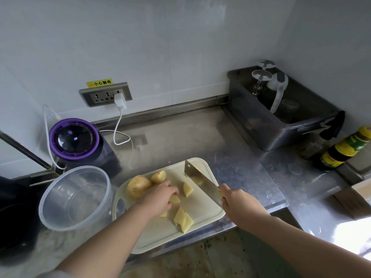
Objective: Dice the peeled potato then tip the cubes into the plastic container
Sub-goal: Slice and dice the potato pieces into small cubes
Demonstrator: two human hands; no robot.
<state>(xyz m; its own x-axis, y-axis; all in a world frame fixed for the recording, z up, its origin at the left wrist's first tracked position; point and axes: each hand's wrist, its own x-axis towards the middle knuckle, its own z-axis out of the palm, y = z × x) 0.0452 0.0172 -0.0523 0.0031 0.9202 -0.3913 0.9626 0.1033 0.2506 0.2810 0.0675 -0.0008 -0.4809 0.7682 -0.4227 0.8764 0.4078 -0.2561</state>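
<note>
Potato chunks [183, 219] on board [160, 235] beside plastic container [66, 197]; grey bin [261, 125] holds glasses [261, 76].

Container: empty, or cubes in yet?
Empty. The container shows a bare, clear bottom; the cut pieces lie on the board.

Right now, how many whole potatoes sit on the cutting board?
2: a large potato and a small potato beside it, both beyond the left hand, which may hide others.
</note>
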